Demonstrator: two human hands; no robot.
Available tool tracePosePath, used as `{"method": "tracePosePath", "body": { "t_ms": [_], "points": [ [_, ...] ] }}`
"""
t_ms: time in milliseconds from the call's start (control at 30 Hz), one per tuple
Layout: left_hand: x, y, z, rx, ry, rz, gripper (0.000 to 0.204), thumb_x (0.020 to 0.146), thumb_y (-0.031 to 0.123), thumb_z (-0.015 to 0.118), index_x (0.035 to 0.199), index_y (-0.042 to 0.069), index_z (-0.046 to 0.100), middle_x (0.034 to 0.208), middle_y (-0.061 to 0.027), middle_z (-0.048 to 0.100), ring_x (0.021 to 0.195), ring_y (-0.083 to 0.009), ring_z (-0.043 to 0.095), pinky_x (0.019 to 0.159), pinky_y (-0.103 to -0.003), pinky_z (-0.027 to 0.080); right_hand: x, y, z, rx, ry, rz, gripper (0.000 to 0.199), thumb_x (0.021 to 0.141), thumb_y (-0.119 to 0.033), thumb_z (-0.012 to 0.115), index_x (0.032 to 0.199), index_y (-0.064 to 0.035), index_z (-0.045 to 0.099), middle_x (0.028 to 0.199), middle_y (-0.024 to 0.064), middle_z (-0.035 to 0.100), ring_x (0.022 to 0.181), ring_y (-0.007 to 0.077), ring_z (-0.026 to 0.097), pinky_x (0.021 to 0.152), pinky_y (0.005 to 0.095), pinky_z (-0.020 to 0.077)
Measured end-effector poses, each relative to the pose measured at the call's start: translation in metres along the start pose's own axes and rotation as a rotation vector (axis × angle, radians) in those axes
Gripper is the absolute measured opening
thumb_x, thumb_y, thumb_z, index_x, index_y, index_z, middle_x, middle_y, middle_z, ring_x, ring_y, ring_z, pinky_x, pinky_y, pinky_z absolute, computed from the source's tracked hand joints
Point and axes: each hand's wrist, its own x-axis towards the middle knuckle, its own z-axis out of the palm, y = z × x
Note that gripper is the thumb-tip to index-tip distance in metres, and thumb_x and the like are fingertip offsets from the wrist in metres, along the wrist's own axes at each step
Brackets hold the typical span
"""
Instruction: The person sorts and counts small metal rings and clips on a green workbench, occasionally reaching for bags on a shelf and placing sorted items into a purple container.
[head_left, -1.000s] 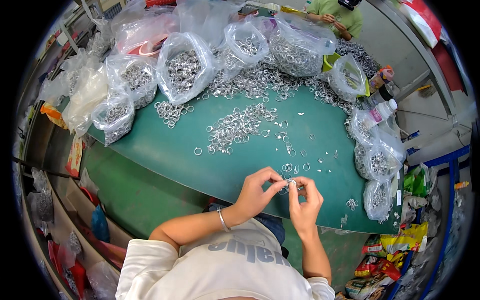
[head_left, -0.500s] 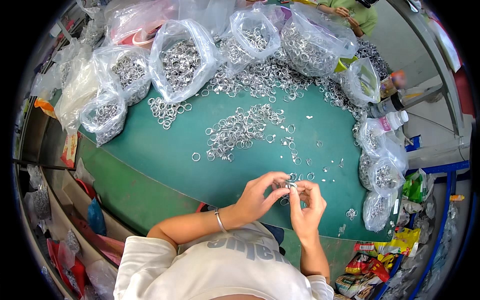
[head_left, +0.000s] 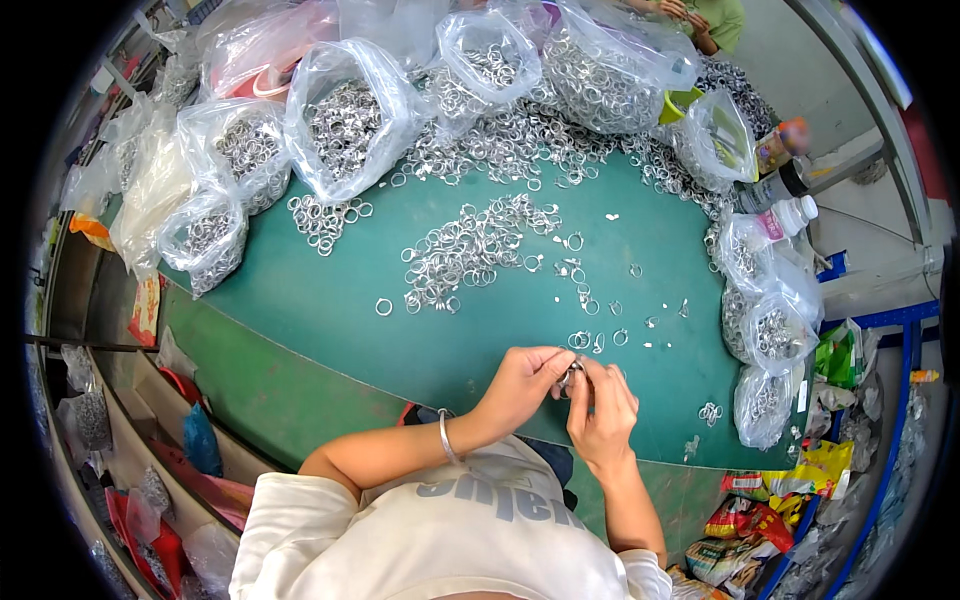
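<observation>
Close to the table's front edge, my left hand (head_left: 525, 388) and my right hand (head_left: 605, 408) meet with their fingertips pinched together. Between them is a small silvery metal ring (head_left: 572, 372), partly covered by the fingers. Whether more than one ring is held I cannot tell. Just beyond my fingers lie a few loose rings (head_left: 579, 340). A larger heap of silver rings (head_left: 475, 250) is spread over the middle of the green tabletop (head_left: 330, 300).
Open clear bags of rings (head_left: 345, 125) line the far edge, with a long bank of loose rings (head_left: 500, 145) before them. More ring bags (head_left: 775, 335) and a plastic bottle (head_left: 790, 217) stand along the right. A co-worker (head_left: 715, 20) sits at the far right.
My fingers have drawn closer together round the ring, and my right hand has turned, its fingers now more bent. The whole view has shifted slightly.
</observation>
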Motion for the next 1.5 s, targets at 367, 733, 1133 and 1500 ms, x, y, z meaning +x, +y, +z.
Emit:
{"method": "tracePosePath", "body": {
  "t_ms": [367,733,1133,1500],
  "points": [
    [0.017,-0.003,-0.01,-0.514,0.057,-0.175,0.03,0.097,0.025,0.05,0.107,-0.001,0.062,0.093,-0.0085,0.064,0.085,-0.0169,0.062,0.082,-0.029,0.05,0.006,-0.012,-0.027,0.842,-0.039,0.705,0.011,0.094,-0.006,0.05,0.101,0.0018,0.053,0.077,0.0076,0.06,0.062,0.0076,0.054,0.046,0.0201,0.0412],
    [0.012,0.008,0.003,-0.296,0.096,-0.112,0.024,0.099,0.025,0.047,0.099,0.004,0.057,0.098,-0.0073,0.062,0.094,-0.0145,0.059,0.086,-0.032,0.048,-0.005,0.016,0.006,1.251,-0.244,1.102,0.024,0.099,-0.024,0.046,0.104,-0.0023,0.055,0.084,0.003,0.054,0.068,0.0111,0.049,0.058,0.0249,0.0406],
    [0.006,0.023,-0.021,0.804,-0.099,0.694,0.018,0.071,0.004,0.073,0.082,0.004,0.059,0.093,-0.0065,0.059,0.08,-0.0234,0.056,0.07,-0.032,0.045,-0.001,0.012,-0.007,1.182,-0.118,0.984,0.015,0.093,-0.013,0.055,0.081,-0.0043,0.055,0.065,-0.0007,0.053,0.054,0.0061,0.044,0.048,0.0218,0.0336],
    [-0.005,0.028,-0.02,0.52,-0.104,0.313,0.011,0.08,0.0,0.068,0.084,0.0,0.058,0.091,-0.0103,0.062,0.077,-0.0168,0.06,0.069,-0.029,0.05,-0.007,0.002,0.0,0.452,-0.015,0.492,0.012,0.083,-0.006,0.062,0.075,-0.0002,0.055,0.058,0.0017,0.049,0.051,0.0053,0.04,0.045,0.0232,0.0315]
  ]
}}
